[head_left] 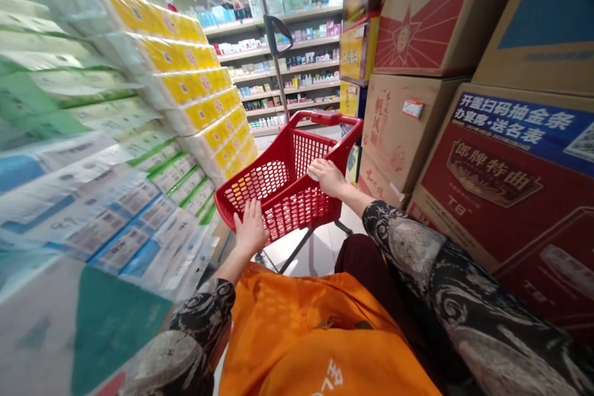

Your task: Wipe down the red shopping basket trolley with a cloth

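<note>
Nearest: see one orange apron (320, 322), lettering cut off by the lower edge. Count two patterned sleeves (431, 253) and one dark trouser leg (355, 253), partly hidden.

Find left hand (250, 227) laid over the cart's near-left rim, fingers extended; cannot tell how firm a grip. Find right hand (329, 179) curled over the near long rim, gripping it; under the fingertips, something pale, hard to make out.

Count one cart (290, 190), red, just ahead of the apron, between packs and cartons. Read long axis as slantwise, near left to far right; handle (325, 117) at the far right, opposite end pointing near left. See only part of the legs (297, 250).

Left: note blue packs (125, 223) and green packs (93, 90), blurred, count unsure; then yellow packs (199, 83), at least five tiers. Right: count at least five cartons (394, 124), outermost cut off.

Beyond: one metal pole (278, 83) with one dark loop (268, 31), top cut off, foot hidden behind the cart. Farthest: shelves (232, 27), at least five, with goods (318, 31) too small to name.
</note>
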`<action>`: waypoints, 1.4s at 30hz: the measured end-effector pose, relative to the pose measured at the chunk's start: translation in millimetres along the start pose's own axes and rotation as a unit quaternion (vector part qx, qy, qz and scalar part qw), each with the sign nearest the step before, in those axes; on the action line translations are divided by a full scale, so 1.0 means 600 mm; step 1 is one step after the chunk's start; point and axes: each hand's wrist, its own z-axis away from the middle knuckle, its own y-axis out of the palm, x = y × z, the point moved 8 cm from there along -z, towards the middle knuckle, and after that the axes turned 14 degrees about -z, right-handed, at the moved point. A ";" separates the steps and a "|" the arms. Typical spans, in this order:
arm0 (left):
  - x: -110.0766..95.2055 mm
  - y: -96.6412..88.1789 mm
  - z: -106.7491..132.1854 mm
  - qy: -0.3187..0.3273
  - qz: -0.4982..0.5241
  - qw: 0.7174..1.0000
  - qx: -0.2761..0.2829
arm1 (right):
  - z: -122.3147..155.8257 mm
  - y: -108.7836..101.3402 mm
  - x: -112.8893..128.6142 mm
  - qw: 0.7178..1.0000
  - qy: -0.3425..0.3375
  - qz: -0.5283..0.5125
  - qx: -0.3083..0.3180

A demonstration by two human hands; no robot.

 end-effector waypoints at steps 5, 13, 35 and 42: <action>-0.019 -0.002 0.018 -0.021 0.038 0.999 0.000 | -0.016 0.032 0.058 1.000 -0.010 -0.029 -0.002; -0.021 0.010 0.020 0.029 0.080 0.996 0.006 | -0.012 0.094 0.127 0.997 -0.042 -0.061 0.031; -0.039 0.021 0.028 0.043 0.040 0.998 0.016 | 0.055 0.068 0.096 0.997 0.001 -0.082 0.005; -0.086 0.017 0.007 0.072 0.095 0.991 0.059 | 0.092 0.100 0.110 0.994 -0.035 -0.105 -0.024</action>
